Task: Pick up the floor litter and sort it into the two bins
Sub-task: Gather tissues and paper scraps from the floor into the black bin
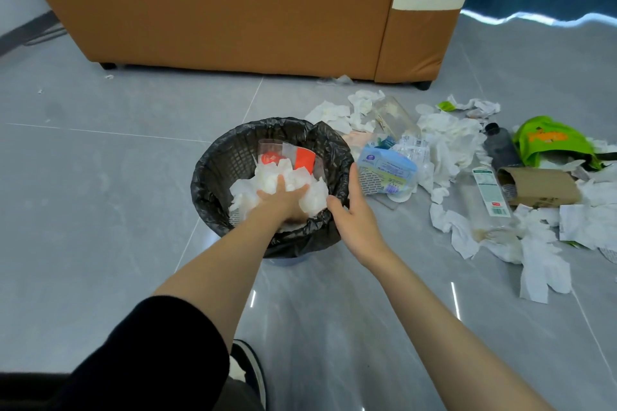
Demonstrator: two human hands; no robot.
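Bin point(213, 157) with black liner stands on the grey tile floor point(100, 210), centre of view, partly filled: white tissue wad point(314, 197) on top, red cup point(304, 158) and some clear plastic behind it. Only this one bin is in view; the second is out of frame.

Left hand point(283, 198) is down inside the bin, palm down, fingers spread fairly flat over the tissue. It looks like pressing the wad down to make room, not gripping it. Right hand point(354, 217) is at the near-right rim, fingers mostly straight along the outside, thumb on the liner edge, probably steadying the bin so it doesn't tip under the push. It holds nothing else.

Loose litter is still on the floor right of the bin: crumpled tissues point(447, 143), blue-white packet point(387, 170) nearest the bin, dark bottle point(500, 147), green bag point(547, 137), cardboard sleeve point(541, 188), clear labelled bottle point(490, 193). Judged: lots of sorting left.

Brown sofa point(233, 3) behind. Shoe point(247, 367) at bottom edge.
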